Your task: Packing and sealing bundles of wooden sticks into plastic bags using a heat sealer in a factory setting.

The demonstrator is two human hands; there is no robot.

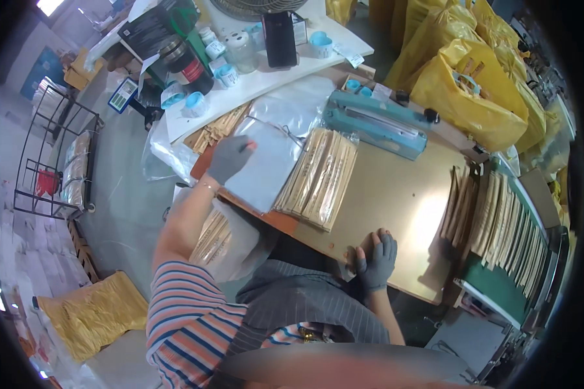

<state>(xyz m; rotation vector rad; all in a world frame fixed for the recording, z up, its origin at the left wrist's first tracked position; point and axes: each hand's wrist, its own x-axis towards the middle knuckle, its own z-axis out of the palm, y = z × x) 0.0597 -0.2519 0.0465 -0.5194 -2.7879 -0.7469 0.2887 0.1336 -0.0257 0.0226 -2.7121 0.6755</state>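
My left hand point(232, 157), in a grey glove with bare fingertips, is at the left edge of a stack of pale plastic sheets or bags point(264, 168). Its fingers are curled together; whatever they pinch is too small to make out. Just right of the stack lie clear packs of flat wooden sticks point(319, 176), side by side on the tan worktable point(386, 194). My right hand point(376, 260), gloved alike, rests at the table's front edge with fingers stretched and apart, holding nothing. Beyond the packs stands a teal bag sealer point(375, 126).
Rows of wooden sticks point(509, 223) stand on a green surface at the right. Loose sticks point(219, 128) lie beyond my left hand. A white shelf point(256, 81) carries a phone point(279, 40), jars and tape rolls. Yellow sacks point(470, 91) fill the far right; a black rack point(55, 152) stands left.
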